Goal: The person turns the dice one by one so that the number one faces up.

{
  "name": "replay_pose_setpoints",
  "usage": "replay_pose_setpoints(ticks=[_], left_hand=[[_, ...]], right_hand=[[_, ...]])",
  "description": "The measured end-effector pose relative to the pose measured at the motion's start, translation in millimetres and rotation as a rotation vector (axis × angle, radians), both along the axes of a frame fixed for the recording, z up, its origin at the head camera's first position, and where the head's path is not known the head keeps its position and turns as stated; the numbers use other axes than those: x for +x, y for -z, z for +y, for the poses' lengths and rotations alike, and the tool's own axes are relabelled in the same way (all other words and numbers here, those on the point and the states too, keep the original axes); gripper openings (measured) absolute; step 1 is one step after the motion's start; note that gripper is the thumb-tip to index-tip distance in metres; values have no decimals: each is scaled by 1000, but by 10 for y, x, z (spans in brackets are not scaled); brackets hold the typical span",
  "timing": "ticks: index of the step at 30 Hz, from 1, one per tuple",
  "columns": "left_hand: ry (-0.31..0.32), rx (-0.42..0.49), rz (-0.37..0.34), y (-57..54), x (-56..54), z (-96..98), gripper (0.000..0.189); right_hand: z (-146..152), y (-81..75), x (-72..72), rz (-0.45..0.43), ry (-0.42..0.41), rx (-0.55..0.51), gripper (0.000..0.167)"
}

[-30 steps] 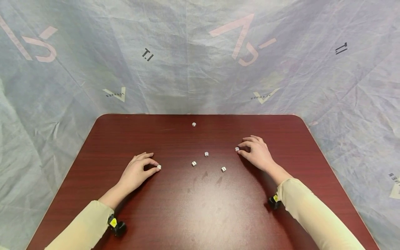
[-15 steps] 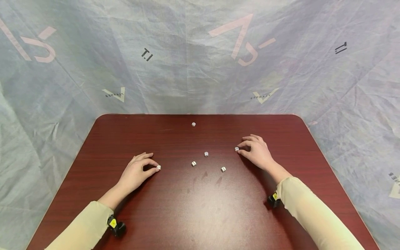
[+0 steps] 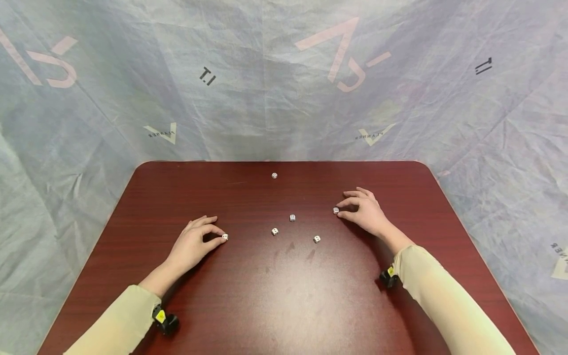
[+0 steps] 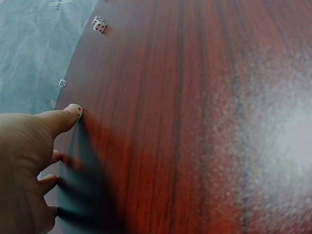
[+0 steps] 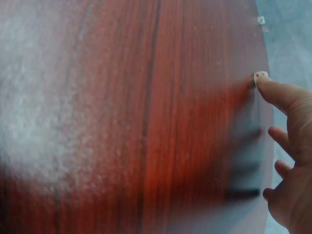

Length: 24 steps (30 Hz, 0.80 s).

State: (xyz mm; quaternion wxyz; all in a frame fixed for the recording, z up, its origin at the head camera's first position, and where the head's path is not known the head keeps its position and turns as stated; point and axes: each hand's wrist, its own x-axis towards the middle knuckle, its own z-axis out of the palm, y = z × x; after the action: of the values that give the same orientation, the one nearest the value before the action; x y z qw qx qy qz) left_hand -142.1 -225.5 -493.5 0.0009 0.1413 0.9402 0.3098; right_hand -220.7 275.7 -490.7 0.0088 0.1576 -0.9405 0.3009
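Observation:
On the left of the table, my left hand [image 3: 192,244] pinches a white die [image 3: 225,237] between thumb and forefinger. In the left wrist view the thumb [image 4: 61,121] covers most of that die. My right hand [image 3: 366,213], farther back on the right, pinches another white die [image 3: 336,210] the same way; red pips show on it in the right wrist view. Between the hands lie three loose dice: one middle die [image 3: 292,218], one nearer on the left [image 3: 275,231], and one nearer on the right [image 3: 317,239].
One more die [image 3: 274,175] lies near the back edge of the dark red wooden table [image 3: 248,296]. A grey printed cloth [image 3: 239,98] hangs behind and beside the table. Each wrist wears a small black camera, such as the left camera [image 3: 167,324].
My right hand and forearm have shifted very slightly away from me, still pinching the die. The left hand keeps its pinch in place, and the loose dice stay where they were.

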Motion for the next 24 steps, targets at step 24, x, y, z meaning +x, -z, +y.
replay_pose_setpoints(ticks=[24], left_hand=[[-5,-5,-2,30,-10,-15,9]], right_hand=[[17,23,-39,-55,-9,-42,19]])
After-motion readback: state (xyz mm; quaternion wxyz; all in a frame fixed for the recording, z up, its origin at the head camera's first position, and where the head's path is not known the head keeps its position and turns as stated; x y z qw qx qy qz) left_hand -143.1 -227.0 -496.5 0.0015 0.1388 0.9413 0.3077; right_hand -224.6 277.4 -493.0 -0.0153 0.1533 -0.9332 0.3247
